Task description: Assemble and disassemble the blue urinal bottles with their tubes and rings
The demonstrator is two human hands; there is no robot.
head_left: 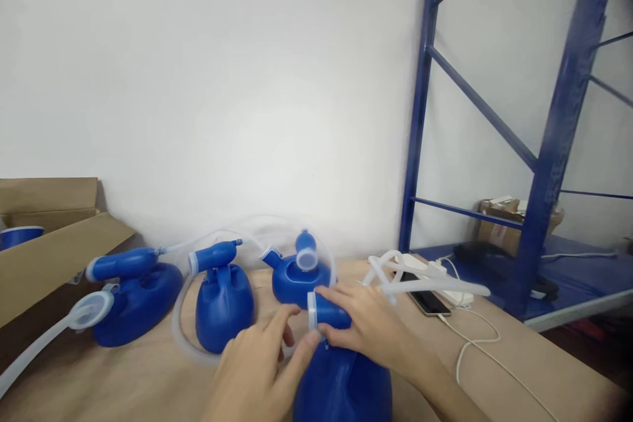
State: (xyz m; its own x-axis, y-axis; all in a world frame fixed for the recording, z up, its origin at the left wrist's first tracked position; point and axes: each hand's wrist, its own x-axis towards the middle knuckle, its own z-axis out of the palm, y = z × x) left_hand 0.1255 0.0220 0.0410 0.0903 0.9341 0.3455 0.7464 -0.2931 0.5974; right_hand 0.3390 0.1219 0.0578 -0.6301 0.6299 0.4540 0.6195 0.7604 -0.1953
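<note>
My right hand point(368, 323) grips a blue cylindrical funnel point(329, 314) with a white rim, fingers over its top and thumb beneath. Directly below it stands a blue plastic urinal bottle point(341, 389), cut off by the lower frame edge. Close to the rim, my left hand point(262, 362) has thumb and forefinger apart, its thumb tip near the funnel's underside. Whether that thumb touches it, I cannot tell. A whitish flexible tube point(435, 287) extends right from behind my right hand; its join is hidden.
Similar blue bottles stand at the left point(138, 310), centre left point(225, 316) and back point(297, 280), with pale tubes around them. An open cardboard box point(54, 264) borders the left side. A phone point(425, 300), white cables and a blue metal rack point(548, 145) are on the right.
</note>
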